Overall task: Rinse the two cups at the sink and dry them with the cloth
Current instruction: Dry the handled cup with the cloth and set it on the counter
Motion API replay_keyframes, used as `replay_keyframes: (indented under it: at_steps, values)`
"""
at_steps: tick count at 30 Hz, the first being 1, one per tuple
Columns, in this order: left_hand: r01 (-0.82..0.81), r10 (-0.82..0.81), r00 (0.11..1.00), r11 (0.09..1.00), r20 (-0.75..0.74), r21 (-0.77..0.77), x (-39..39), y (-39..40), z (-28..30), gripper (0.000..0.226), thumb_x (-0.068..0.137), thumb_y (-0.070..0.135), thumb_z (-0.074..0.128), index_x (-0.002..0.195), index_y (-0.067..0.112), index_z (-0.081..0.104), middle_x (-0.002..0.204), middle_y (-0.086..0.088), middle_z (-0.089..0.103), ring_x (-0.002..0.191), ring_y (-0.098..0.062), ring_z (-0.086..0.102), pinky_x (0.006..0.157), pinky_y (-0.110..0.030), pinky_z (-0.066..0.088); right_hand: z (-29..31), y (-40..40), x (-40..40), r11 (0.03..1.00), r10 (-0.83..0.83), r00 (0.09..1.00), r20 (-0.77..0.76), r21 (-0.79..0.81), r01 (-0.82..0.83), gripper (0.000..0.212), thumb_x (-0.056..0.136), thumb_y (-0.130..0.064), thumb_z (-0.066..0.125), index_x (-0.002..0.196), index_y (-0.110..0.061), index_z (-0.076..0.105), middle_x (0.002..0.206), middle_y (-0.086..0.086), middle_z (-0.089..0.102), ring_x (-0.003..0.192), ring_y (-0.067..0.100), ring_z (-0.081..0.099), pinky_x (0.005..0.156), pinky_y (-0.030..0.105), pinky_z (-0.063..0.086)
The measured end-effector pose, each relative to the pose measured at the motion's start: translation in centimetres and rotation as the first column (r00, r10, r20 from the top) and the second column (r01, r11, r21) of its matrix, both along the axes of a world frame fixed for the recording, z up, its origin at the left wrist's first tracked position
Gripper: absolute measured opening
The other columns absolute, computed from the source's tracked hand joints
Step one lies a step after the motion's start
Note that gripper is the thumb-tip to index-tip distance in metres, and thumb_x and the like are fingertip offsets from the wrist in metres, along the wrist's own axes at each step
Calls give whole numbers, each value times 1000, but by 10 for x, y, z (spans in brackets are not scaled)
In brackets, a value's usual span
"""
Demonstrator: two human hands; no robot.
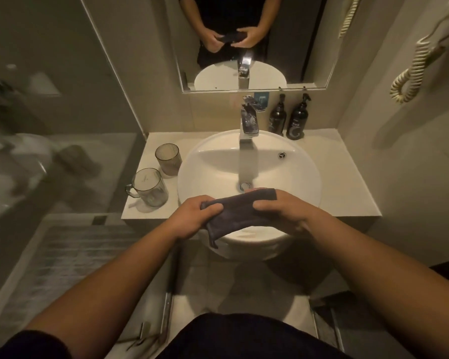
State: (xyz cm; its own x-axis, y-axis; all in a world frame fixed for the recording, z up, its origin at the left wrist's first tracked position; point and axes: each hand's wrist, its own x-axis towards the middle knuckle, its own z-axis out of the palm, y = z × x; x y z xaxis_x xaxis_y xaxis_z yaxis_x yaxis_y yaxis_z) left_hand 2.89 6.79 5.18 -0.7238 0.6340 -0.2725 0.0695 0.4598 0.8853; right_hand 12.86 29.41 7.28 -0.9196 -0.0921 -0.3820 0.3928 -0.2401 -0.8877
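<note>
A dark grey cloth (240,211) is stretched between both hands above the front rim of the round white sink (192,161). My left hand (192,216) pinches its left end and my right hand (283,211) grips its right end. Two cups stand on the counter left of the sink: a ribbed tumbler (167,158) further back and a clear cup with a handle (148,187) nearer to me. Both stand upright and apart from my hands. No water is seen running from the chrome faucet (249,125).
Two dark pump bottles (288,120) stand at the back right of the pale counter (347,182). A mirror (244,42) hangs above the sink. A coiled cord (412,68) hangs on the right wall. A glass partition (62,151) and a striped floor mat (68,268) lie to the left.
</note>
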Motion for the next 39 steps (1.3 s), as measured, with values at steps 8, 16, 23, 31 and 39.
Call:
replay_keyframes:
  at_steps: [8, 16, 23, 31, 39]
  values:
    - [-101, 93, 986, 994, 140, 52, -40, -39, -15, 10, 97, 24, 62, 91, 20, 67, 81, 3, 69, 71, -5, 65, 65, -21, 51, -18, -36, -62, 999, -23, 997, 69, 27, 22, 15, 86, 9, 56, 99, 3, 61, 87, 15, 69, 86, 25, 69, 77, 31, 56]
    - [-324, 295, 930, 940, 220, 108, -82, -94, -30, 4, 94, 25, 64, 94, 22, 67, 79, 9, 71, 72, -7, 67, 71, -27, 53, -22, -77, -138, 997, -7, 999, 35, 73, 4, 43, 74, -7, 62, 117, -2, 61, 113, 25, 64, 110, 39, 62, 84, 39, 54]
    - [-735, 729, 678, 673, 100, 81, -127, -142, -52, 18, 100, 21, 56, 116, 14, 60, 116, -8, 67, 81, -18, 67, 66, -31, 51, 26, -119, -205, 853, 304, 941, -150, 483, -198, 38, 72, -9, 55, 107, -11, 70, 101, 13, 72, 98, 28, 68, 83, 38, 57]
    - [-546, 546, 837, 829, -40, -116, -159, -155, -78, 40, 98, 31, 58, 137, 23, 55, 141, -4, 57, 125, -22, 55, 101, -36, 47, 32, -171, -273, 301, 713, 700, -48, 922, -243, 35, 74, -15, 60, 106, -24, 70, 100, -4, 69, 91, 16, 61, 75, 25, 48]
    - [-519, 520, 854, 850, -12, -86, -155, -156, -83, 24, 98, 26, 61, 115, 10, 67, 104, -2, 65, 96, -17, 60, 79, -29, 49, -17, -196, -300, -202, 787, 524, 324, 939, -278, 32, 83, -15, 62, 114, -15, 66, 107, 9, 69, 96, 29, 62, 82, 35, 53]
